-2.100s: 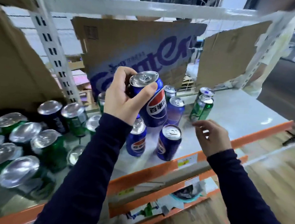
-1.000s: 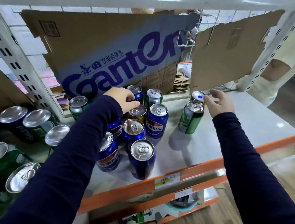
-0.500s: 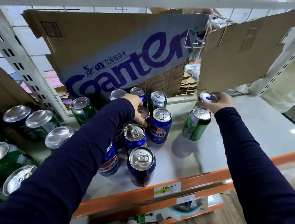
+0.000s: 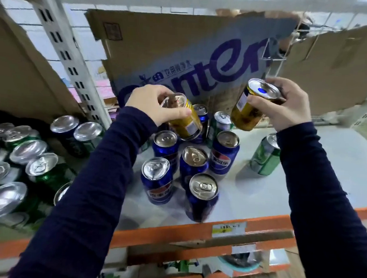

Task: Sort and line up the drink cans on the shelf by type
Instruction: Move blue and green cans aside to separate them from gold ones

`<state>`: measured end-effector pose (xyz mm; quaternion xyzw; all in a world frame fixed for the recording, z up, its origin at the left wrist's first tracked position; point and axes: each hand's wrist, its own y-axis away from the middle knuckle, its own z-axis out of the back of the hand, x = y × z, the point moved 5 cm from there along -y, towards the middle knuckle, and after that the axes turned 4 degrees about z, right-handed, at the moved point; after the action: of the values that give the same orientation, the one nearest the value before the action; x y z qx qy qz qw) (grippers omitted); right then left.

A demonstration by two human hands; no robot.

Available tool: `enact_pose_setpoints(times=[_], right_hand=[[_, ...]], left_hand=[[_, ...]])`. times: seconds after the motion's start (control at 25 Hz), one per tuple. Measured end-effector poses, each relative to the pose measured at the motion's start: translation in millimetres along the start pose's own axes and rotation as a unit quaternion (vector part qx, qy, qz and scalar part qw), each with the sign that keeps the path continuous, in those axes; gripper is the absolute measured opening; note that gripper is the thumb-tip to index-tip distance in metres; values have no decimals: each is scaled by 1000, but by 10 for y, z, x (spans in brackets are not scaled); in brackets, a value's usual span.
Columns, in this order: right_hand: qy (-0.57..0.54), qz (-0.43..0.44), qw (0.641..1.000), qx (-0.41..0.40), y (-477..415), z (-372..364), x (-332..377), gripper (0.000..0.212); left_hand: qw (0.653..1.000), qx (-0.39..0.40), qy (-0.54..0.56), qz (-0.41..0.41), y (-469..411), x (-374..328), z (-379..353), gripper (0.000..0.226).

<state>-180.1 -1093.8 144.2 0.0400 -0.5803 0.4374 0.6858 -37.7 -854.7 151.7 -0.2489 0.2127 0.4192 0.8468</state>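
**Two gold cans in hand, and they need a row of their own**

Left of the blue cans, a crowd of green cans stands packed together. Above the blue cans' back left, the left hand grips the left gold can near its top rim, thumb in front. The can is tilted and seemingly lifted off the shelf. Above their back right, the right hand curls its fingers round the rim of the right gold can, also tilted and in the air. Right of the blue cans stands a lone green can, with bare shelf beyond it. The gold pair probably belongs on that bare stretch. Bring each can upright before lowering it, set one behind the other with labels forward, and keep both hands high over the blue cans so nothing topples.
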Motion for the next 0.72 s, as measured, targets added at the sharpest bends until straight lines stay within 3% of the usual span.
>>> enact_pose_setpoints(times=[0.12, 0.36, 0.72], right_hand=[[-18, 20, 998, 60, 215, -444, 374, 66], [-28, 70, 983, 166, 659, -1539, 1160, 67], [-41, 100, 962, 252, 1404, -3465, 2281, 61]], left_hand=[[991, -85, 105, 26, 276, 237, 245, 51], [959, -247, 131, 49, 978, 1073, 1194, 55], [951, -293, 58, 79, 1679, 2804, 2765, 48]])
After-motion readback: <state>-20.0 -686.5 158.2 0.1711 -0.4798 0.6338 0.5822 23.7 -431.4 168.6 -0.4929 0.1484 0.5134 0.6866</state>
